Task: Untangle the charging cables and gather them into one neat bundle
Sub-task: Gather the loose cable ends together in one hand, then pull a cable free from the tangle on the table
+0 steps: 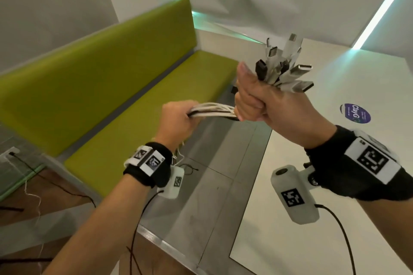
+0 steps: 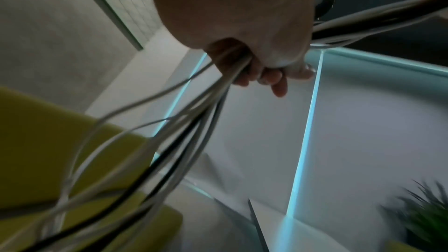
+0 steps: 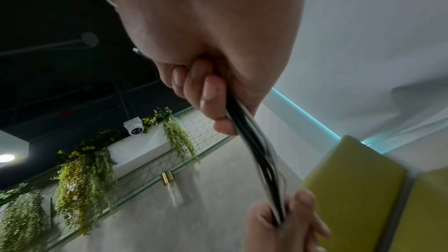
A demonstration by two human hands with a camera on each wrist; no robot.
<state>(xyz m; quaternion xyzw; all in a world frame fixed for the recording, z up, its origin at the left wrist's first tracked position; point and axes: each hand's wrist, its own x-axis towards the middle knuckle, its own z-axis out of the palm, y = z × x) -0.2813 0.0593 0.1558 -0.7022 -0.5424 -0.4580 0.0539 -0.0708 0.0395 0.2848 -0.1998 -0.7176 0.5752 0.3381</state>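
Several white and black charging cables point(image 1: 214, 111) run as one strand between my two hands, held up in the air. My right hand point(image 1: 252, 102) grips them in a fist just below their plugs point(image 1: 283, 67), which fan out above the thumb. My left hand point(image 1: 178, 118) grips the same strand a short way to the left. In the left wrist view the cables point(image 2: 184, 133) trail loose below my left hand point(image 2: 254, 60), blurred. The right wrist view shows the cables point(image 3: 254, 150) leaving my right hand point(image 3: 206, 95) toward the left hand's fingers point(image 3: 303, 210).
A green bench point(image 1: 125, 87) stands to the left below the hands. A white table point(image 1: 335, 163) with a purple round sticker point(image 1: 355, 113) lies to the right, past a grey metal floor strip point(image 1: 212, 185). Wrist-camera leads hang from both forearms.
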